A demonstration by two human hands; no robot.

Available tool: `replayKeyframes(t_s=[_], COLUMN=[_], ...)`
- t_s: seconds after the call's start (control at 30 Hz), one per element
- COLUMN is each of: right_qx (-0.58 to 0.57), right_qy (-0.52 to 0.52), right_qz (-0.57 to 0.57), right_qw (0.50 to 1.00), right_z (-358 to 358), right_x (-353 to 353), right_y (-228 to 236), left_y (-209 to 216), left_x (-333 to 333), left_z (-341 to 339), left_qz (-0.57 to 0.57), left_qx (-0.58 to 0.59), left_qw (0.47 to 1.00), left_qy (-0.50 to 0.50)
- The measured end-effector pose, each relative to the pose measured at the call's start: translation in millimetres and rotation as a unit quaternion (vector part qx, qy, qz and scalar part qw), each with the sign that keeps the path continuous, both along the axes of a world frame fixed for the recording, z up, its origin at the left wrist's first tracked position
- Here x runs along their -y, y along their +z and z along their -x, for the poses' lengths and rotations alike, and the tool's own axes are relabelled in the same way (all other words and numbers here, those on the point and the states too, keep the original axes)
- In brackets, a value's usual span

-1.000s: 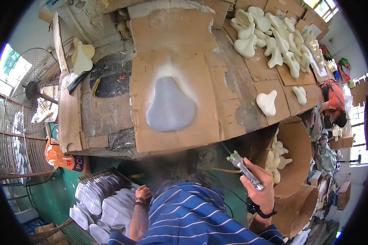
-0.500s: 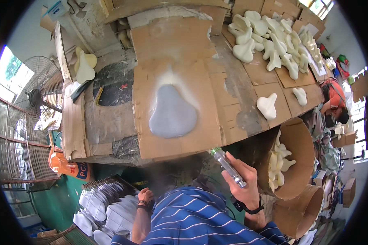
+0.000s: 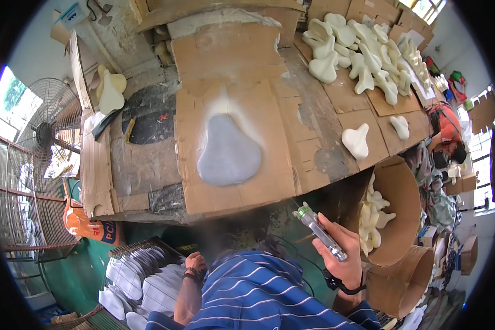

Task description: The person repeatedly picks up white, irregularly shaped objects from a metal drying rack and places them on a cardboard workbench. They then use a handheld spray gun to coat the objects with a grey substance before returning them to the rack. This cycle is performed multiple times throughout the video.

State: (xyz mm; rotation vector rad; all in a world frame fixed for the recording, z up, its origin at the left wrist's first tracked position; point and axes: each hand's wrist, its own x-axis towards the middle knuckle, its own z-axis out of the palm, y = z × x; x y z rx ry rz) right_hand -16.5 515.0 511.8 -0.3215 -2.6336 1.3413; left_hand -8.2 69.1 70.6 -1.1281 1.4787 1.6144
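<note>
My right hand (image 3: 342, 246) is closed around a metal spray gun (image 3: 319, 230) with a green ring near its nozzle, held off the table's front edge. On the cardboard-covered table lies a grey saddle-shaped pad (image 3: 229, 151), wide end toward me, narrow end away. A pale spray mark spreads over the cardboard (image 3: 203, 192) around its narrow end. Low at my left side, beside a wire rack, is my left hand (image 3: 195, 262), its fingers curled in with nothing visible in them. Neither hand touches the pad.
Cream foam saddle shapes (image 3: 363, 55) are heaped at the back right; more fill a cardboard drum (image 3: 404, 203). A wire rack (image 3: 165, 250) of pale flat pieces stands lower left. A large fan (image 3: 44, 133) is at far left, another person (image 3: 450, 132) at far right.
My right hand and the spray gun have moved right and slightly toward me, away from the table edge. The left hand stays in nearly the same place; the view has shifted slightly.
</note>
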Motion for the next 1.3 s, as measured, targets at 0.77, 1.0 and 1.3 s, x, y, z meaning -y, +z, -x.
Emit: replayKeyframes(t_s=[0.77,1.0,1.3], right_qx=[0.031,0.038,0.061], right_qy=[0.017,0.005,-0.038], right_qz=[-0.009,0.045,0.031], right_qw=[0.999,0.998,0.997], right_z=[-23,-25,-41], right_x=[-10,-6,-40], right_y=[-15,-22,-14], left_y=[11,38,56], left_x=[-26,-106,-203], left_z=[34,166,268], left_qz=[0.077,0.151,0.474], left_qx=[-0.159,-0.382,-0.359], left_qw=[0.983,0.900,0.759], left_qy=[-0.057,-0.147,-0.266])
